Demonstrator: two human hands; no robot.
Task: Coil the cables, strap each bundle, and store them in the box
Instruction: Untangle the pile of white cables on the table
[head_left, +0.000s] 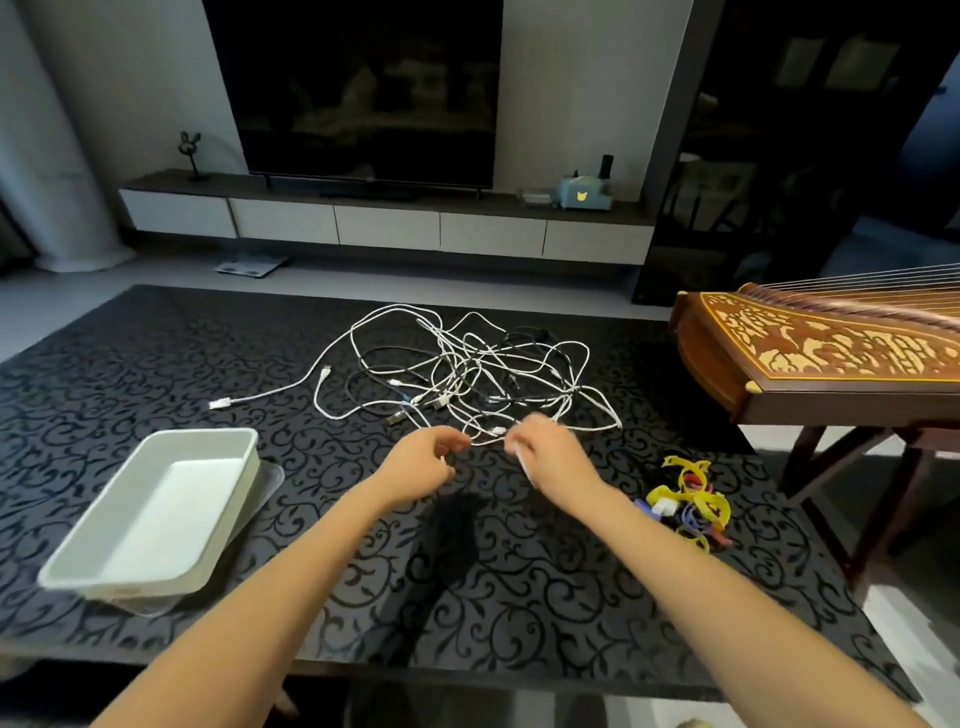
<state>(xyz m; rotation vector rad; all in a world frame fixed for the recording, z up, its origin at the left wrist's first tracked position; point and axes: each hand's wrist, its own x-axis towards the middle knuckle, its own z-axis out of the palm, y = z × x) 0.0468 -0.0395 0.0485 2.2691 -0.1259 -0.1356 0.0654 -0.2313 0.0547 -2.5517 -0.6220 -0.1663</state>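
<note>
White cable (487, 441) stretches between both hands: the left hand (423, 462) pinches it and the blurred right hand (553, 457) curls round it, at the near edge of the tangled cables (467, 374) mid-table. Coloured straps (691, 504) lie beside the right forearm. Left sits the open box (104, 566). A wooden zither (831, 353) stands far right.

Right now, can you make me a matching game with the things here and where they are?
Things:
1. storage box
2. cable tangle
3. coloured straps
4. zither

Places:
A. just right of the right hand
B. on a stand past the table, right side
C. near left of the table
D. table's middle, near edge held by the left hand and right hand

Pairs: 1-C, 2-D, 3-A, 4-B
</note>
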